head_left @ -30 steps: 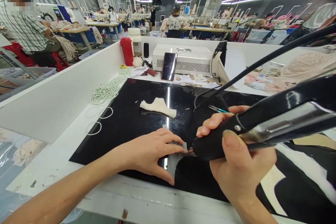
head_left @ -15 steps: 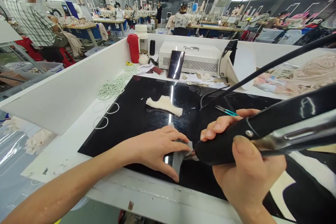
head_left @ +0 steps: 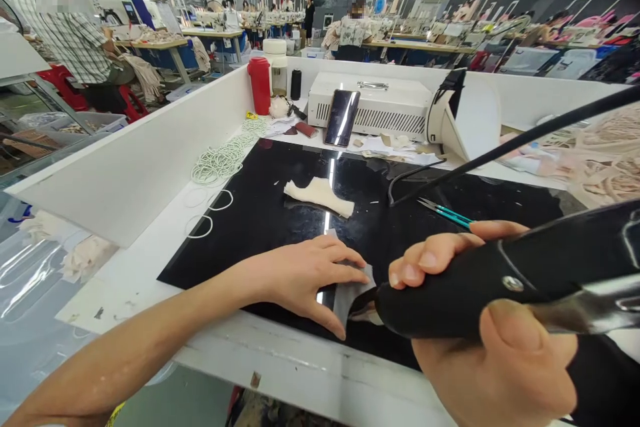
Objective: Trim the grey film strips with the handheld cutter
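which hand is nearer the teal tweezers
Right: the right hand is just beside the handle end of the teal tweezers; the left hand is farther off, to their left.

A black-and-silver tool (head_left: 475, 287) slants down — its tip beside a thin, translucent grey piece (head_left: 345, 297).

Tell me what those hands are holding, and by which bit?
The right hand holds a black tool near its rounded end. The left hand seems to grip nothing; it just touches a thin grey piece.
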A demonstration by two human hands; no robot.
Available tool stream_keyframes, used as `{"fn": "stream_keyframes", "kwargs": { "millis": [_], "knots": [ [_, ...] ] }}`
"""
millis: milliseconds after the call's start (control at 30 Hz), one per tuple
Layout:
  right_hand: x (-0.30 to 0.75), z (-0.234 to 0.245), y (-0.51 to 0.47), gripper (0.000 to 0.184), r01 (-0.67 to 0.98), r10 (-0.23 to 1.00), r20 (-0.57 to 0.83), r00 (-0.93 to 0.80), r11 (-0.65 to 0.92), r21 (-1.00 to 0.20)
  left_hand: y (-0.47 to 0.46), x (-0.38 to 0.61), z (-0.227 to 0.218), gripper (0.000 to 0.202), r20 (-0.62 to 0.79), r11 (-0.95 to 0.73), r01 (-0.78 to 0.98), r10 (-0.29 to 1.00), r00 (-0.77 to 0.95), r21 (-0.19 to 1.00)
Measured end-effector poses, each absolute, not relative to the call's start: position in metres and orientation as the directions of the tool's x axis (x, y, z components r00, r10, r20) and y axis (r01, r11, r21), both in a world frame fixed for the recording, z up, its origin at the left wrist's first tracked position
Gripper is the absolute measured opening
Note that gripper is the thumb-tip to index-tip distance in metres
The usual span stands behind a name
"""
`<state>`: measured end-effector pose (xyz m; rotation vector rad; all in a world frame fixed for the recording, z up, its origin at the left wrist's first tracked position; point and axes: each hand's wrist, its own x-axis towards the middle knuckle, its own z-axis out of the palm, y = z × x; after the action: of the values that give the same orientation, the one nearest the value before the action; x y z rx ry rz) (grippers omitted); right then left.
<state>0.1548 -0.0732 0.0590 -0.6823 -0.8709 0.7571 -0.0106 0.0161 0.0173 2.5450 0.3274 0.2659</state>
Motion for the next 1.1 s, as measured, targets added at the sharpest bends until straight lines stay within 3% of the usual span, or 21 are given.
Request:
{"fn": "stream_keyframes", "kwargs": {
  "millis": [400,500,667,900,1100],
  "knots": [
    [0.159,0.057,-0.075,0.041,-0.274,0.823,0.412,0.389,0.531,-0.802,0.018,-0.009,0.016,0.064,0.138,-0.819,0.161,0.28,0.95,0.551],
    [0.167,0.06,-0.073,0.046,-0.273,0.819,0.381,0.43,0.52,-0.81,0.023,-0.011,0.014,0.053,0.214,-0.814,0.12,0.288,0.933,0.568],
    [0.188,0.064,-0.071,0.047,-0.173,0.773,0.356,0.526,0.507,-0.845,0.027,-0.014,0.007,0.015,0.309,-0.854,0.132,0.32,0.896,0.503],
    [0.212,0.069,-0.068,0.039,-0.011,0.679,0.37,0.634,0.487,-0.874,0.013,-0.006,0.007,0.013,0.378,-0.873,0.056,0.267,0.886,0.485],
    [0.204,0.074,-0.076,0.041,-0.089,0.706,0.325,0.629,0.481,-0.872,0.001,0.0,0.004,0.012,0.356,-0.857,-0.006,0.208,0.911,0.516]
  ]
}}
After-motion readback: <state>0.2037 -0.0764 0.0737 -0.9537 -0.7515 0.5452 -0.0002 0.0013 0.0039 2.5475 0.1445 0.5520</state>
